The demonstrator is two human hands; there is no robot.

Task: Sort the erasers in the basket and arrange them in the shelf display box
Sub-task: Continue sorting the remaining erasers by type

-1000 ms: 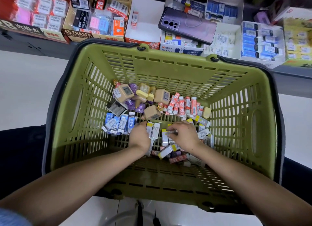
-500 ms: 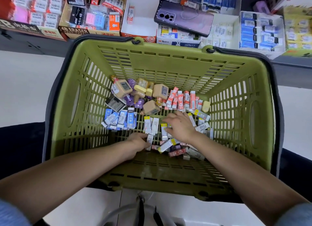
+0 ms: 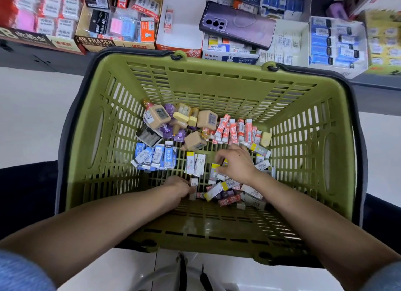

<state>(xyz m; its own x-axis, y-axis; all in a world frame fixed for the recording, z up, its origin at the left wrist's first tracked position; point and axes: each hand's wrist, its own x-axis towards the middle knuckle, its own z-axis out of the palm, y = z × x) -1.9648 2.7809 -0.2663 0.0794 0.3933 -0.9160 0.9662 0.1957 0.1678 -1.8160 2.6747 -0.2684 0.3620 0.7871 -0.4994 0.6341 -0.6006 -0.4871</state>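
Observation:
A green plastic basket (image 3: 217, 84) holds several erasers in groups: blue ones (image 3: 155, 157) at the left, orange-red ones (image 3: 235, 131) at the back right, tan blocks (image 3: 157, 117) at the back, yellow-tipped white ones (image 3: 195, 163) in the middle. My right hand (image 3: 235, 162) pinches a yellow-tipped eraser (image 3: 215, 168) above the mixed pile (image 3: 234, 193). My left hand (image 3: 176, 187) is low at the pile's near left edge, fingers curled on a small white eraser (image 3: 193, 182). Display boxes (image 3: 180, 30) line the shelf beyond the basket.
A purple phone (image 3: 237, 27) lies on the shelf boxes behind the basket. One white display box holds a single orange eraser (image 3: 168, 21). Boxes of blue erasers (image 3: 334, 42) stand at the right. White floor lies to the left of the basket.
My left hand has pulled back toward me, from beside the yellow-tipped erasers to the pile's near edge. My right hand moved slightly back and right and holds an eraser.

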